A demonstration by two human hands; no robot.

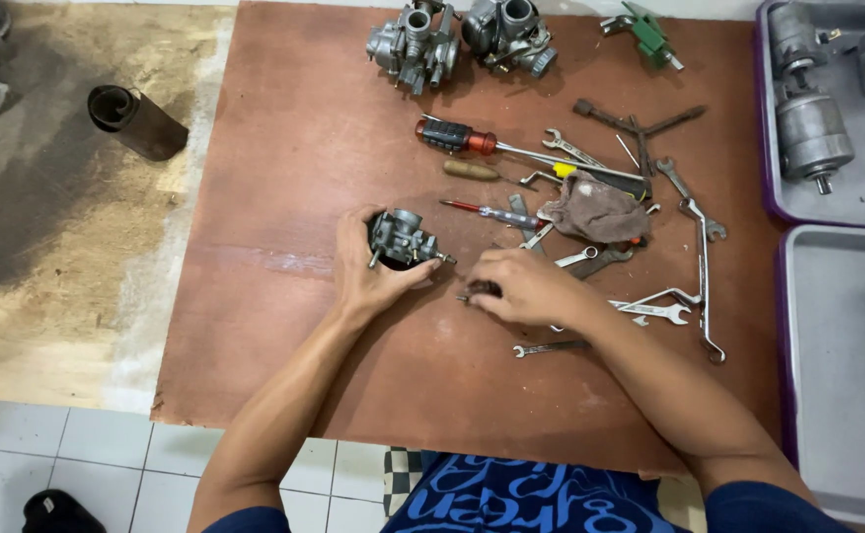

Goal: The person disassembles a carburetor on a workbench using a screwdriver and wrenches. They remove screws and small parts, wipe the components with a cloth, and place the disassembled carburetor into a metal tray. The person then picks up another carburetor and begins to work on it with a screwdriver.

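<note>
Left hand (365,265) around grey metal carburetor (402,239), brass tip rightward.

We see the left hand (368,271) gripping a small metal carburetor (403,239) on the brown surface (294,178), while the right hand (526,288) pinches a small dark part (480,290) beside scattered wrenches (654,308) and a rag (595,212).
</note>
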